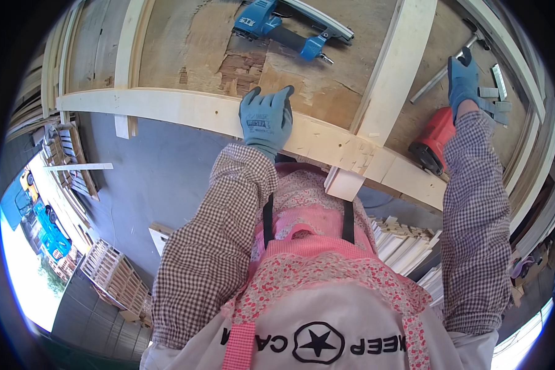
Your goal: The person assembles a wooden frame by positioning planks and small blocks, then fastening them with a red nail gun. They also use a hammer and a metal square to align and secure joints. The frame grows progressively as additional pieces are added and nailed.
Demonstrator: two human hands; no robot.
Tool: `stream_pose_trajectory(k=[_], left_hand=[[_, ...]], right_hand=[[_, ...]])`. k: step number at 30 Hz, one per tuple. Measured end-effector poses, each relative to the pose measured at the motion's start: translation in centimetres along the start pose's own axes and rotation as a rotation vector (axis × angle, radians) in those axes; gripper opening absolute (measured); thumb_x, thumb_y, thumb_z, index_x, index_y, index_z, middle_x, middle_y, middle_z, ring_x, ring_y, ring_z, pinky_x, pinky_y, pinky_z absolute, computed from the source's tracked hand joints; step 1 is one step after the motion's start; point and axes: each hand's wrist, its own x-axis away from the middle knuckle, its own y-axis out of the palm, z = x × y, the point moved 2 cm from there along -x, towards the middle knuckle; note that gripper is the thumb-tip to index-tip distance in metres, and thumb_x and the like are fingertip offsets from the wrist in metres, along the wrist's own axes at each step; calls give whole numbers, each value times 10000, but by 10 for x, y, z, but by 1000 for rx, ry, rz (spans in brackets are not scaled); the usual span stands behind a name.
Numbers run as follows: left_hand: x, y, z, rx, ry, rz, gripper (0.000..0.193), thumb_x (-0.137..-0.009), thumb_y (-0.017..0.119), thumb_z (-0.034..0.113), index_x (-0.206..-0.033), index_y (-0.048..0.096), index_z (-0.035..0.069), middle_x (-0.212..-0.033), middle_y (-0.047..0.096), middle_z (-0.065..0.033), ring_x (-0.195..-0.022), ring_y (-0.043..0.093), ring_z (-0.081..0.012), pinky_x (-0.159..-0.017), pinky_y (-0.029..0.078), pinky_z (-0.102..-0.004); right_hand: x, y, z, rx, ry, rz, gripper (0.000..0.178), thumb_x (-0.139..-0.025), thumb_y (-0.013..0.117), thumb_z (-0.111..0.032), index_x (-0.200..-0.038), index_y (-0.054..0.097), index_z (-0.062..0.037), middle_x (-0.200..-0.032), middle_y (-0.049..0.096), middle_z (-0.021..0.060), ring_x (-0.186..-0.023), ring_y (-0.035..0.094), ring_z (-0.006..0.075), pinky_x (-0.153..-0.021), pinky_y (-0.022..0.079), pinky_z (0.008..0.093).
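Note:
My left hand (265,122), in a blue glove, lies over the pale wooden front rail (185,108) of a frame, its fingers curled at the rail's far edge. To the right, my gloved right hand (463,80) is closed around the hammer (435,82), near its head; the handle sticks out to the left. A blue nail gun (283,31) lies on the worn plywood surface (197,52) beyond my left hand. Next to my right forearm rests a red and black tool (433,139), partly covered by the sleeve, so its kind is unclear.
A wide wooden crosspiece (398,68) separates the nail gun from the hammer. Small grey strips (498,92) lie right of my right hand. Long timber strips (407,243) are stacked below the frame on the right. Wooden pallets (114,271) stand on the grey floor (142,179) at left.

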Motion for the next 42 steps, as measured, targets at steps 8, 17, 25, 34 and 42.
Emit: stream_pose_trajectory(k=[8,17,25,34,42], left_hand=[[-14,1,-8,3,127,-269,241,-792,604,414,-807,623,174,-741,615,-38,-800,578,-240,-845,361,-400],[-21,-71,-145,-183,16,9,221,-753,628,216,-967,623,159,-1013,577,-55,-1006,506,-250,-1022,289,-476],[-34,-67,-214,-235,0,-322,250,-718,628,245,-919,640,97,-916,608,-84,-920,535,-287,-901,369,-435],[-28,-63,-233,-142,116,-307,328,-689,533,260,-926,633,57,-934,600,-136,-902,530,-343,-834,388,-453],[-25,-65,-237,-123,152,-286,341,-750,490,318,-903,623,43,-949,595,-164,-915,536,-371,-827,397,-472]], right_hand=[[110,59,-41,155,-312,-277,460,-837,578,-93,-1289,501,-141,-1217,525,133,-1031,563,195,-792,495,294],[231,77,-32,357,-706,-478,488,-803,626,-155,-1267,499,-74,-1211,533,118,-1103,502,288,-975,370,382],[270,94,2,633,-863,-525,724,-660,708,-464,-1239,499,-81,-1175,543,67,-1048,512,250,-974,372,453],[266,97,15,642,-809,-535,676,-684,679,-544,-1159,530,-86,-1180,562,67,-1027,534,252,-908,414,424],[265,98,14,636,-776,-528,613,-746,618,-559,-1148,531,-105,-1166,562,54,-1044,525,225,-921,417,405]])
